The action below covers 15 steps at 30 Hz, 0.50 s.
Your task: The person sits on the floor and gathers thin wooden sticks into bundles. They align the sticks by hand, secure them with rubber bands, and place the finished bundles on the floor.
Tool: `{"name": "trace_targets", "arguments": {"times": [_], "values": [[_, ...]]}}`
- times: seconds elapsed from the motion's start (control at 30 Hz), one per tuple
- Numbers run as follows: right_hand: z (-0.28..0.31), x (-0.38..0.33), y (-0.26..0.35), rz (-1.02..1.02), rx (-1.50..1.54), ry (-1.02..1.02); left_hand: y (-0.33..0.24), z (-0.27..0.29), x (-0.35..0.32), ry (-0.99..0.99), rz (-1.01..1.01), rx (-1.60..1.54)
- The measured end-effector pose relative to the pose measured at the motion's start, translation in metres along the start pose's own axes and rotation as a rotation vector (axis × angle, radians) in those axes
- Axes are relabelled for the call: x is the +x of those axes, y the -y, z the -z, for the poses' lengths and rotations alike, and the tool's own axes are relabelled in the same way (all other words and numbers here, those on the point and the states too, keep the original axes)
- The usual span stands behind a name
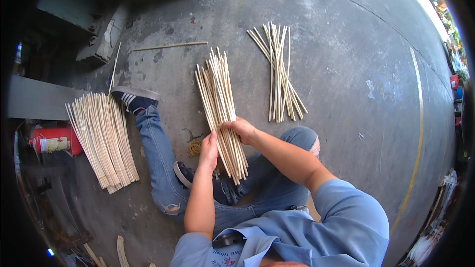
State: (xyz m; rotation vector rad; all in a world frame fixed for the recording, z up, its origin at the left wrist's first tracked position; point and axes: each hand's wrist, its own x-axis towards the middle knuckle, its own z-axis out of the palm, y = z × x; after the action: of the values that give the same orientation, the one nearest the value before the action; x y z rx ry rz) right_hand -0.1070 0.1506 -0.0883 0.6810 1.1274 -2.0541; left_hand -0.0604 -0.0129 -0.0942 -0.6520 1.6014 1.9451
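Note:
A bundle of pale cane sticks (217,99) stands slanted over my lap, its lower ends near my knees. My left hand (209,149) grips the bundle from the left side, and my right hand (241,129) wraps over it from the right, a little higher. I sit on a grey concrete floor (346,69) in blue jeans, my left leg stretched out to a dark sneaker (133,99). A small coil of tan twine (195,147) lies on the floor just left of my left hand.
A larger tied sheaf of sticks (105,141) lies to the left by a red fire extinguisher (52,141). A loose pile of sticks (279,71) lies ahead on the right. One single stick (168,46) lies farther off. A yellow painted line (418,133) curves along the right.

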Motion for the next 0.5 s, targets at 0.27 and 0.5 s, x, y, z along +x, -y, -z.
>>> {"name": "trace_targets", "arguments": {"times": [0.27, 0.5], "values": [[-0.029, 0.021, 0.043, 0.217, -0.965, -0.395, -0.041, -0.016, 0.048, -0.108, -0.118, 0.487], [0.063, -0.026, 0.103, 0.308, -1.235, -1.156, -0.033, -0.036, 0.050, -0.276, -0.143, 0.879]]}}
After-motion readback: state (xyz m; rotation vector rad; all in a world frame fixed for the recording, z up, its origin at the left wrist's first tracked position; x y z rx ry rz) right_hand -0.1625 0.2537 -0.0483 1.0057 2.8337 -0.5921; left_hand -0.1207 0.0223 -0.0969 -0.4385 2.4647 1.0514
